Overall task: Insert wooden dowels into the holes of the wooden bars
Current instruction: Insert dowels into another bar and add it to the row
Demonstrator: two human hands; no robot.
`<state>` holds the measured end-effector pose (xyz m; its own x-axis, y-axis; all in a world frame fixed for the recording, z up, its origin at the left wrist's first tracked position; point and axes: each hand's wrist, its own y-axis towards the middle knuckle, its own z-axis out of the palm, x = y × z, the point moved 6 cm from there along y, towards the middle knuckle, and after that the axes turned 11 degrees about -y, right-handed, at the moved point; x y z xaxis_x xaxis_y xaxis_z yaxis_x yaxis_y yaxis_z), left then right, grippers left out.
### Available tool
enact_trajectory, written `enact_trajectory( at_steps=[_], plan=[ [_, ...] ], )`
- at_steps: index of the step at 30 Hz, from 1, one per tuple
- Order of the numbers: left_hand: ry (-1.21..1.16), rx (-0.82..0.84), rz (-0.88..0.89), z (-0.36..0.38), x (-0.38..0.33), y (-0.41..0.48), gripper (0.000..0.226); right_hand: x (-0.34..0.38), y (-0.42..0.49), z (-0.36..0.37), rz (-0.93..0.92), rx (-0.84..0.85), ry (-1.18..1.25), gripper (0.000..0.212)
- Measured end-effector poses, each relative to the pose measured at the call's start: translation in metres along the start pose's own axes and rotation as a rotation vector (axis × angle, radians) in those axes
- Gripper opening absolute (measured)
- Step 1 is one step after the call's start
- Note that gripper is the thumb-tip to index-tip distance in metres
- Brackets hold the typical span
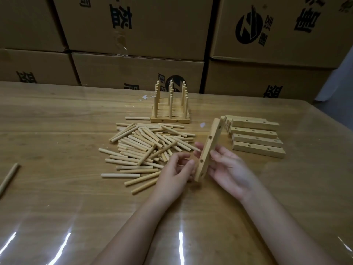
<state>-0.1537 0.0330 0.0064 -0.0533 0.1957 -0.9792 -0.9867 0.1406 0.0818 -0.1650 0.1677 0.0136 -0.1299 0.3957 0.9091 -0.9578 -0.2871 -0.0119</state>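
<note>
My right hand (227, 169) holds a wooden bar (209, 148) with several holes. The bar stands tilted, its lower end near the table. The fingers lie along its right side, and fingertips show past its far edge. My left hand (175, 171) is just left of the bar with loosely curled fingers, its thumb tip touching the bar near a lower hole; I see no dowel in it. A loose pile of wooden dowels (145, 148) lies left of the hands. Empty bars (256, 138) are stacked to the right.
Behind the pile stand finished bars with upright dowels (170, 108). One stray dowel (8, 177) lies at the far left of the glossy table (57, 207). Stacked cardboard boxes (137, 25) wall off the back.
</note>
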Motion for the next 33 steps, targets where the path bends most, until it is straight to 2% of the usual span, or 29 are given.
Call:
enact_trajectory(
  at_steps=[5, 9, 13, 15, 17, 19, 21, 22, 24, 28, 31, 33],
  plan=[
    [-0.054, 0.076, -0.001, 0.003, -0.002, -0.003, 0.012, 0.0, -0.003, 0.009, -0.041, 0.002, -0.313, 0.043],
    [-0.158, 0.075, -0.106, 0.0, -0.004, -0.005, 0.041, -0.007, -0.005, 0.018, -0.023, 0.032, -0.435, 0.041],
    [-0.079, 0.076, -0.121, -0.001, -0.005, -0.006, 0.035, -0.013, -0.005, 0.02, -0.026, -0.022, -0.539, 0.03],
    [-0.072, 0.056, -0.122, -0.002, -0.004, -0.005, 0.034, -0.01, -0.002, 0.011, -0.1, -0.188, -0.755, 0.022],
    [-0.044, 0.048, -0.121, -0.001, -0.003, -0.005, 0.036, 0.002, -0.001, 0.003, -0.256, -0.4, -1.168, 0.018],
    [-0.037, 0.04, -0.107, 0.0, -0.004, -0.005, 0.036, 0.002, 0.007, 0.001, -0.284, -0.391, -1.591, 0.035],
    [-0.044, 0.016, -0.096, -0.001, -0.004, -0.005, 0.036, -0.01, 0.016, -0.005, -0.113, -0.265, -1.774, 0.046],
    [-0.046, 0.006, -0.096, -0.001, -0.004, -0.005, 0.036, -0.015, 0.018, -0.007, -0.062, -0.217, -1.812, 0.046],
    [-0.047, -0.002, -0.112, -0.002, -0.003, -0.004, 0.037, -0.02, 0.019, -0.006, -0.072, -0.183, -1.853, 0.043],
    [-0.016, -0.001, -0.126, -0.001, -0.001, -0.004, 0.037, -0.004, 0.016, -0.003, -0.204, -0.357, -1.751, 0.027],
    [-0.008, -0.003, -0.143, -0.001, 0.0, -0.004, 0.04, 0.002, 0.013, -0.003, -0.194, -0.468, -1.756, 0.011],
    [-0.012, -0.001, -0.147, -0.002, -0.001, -0.005, 0.044, 0.004, 0.012, -0.003, -0.165, -0.487, -1.744, 0.008]
  ],
)
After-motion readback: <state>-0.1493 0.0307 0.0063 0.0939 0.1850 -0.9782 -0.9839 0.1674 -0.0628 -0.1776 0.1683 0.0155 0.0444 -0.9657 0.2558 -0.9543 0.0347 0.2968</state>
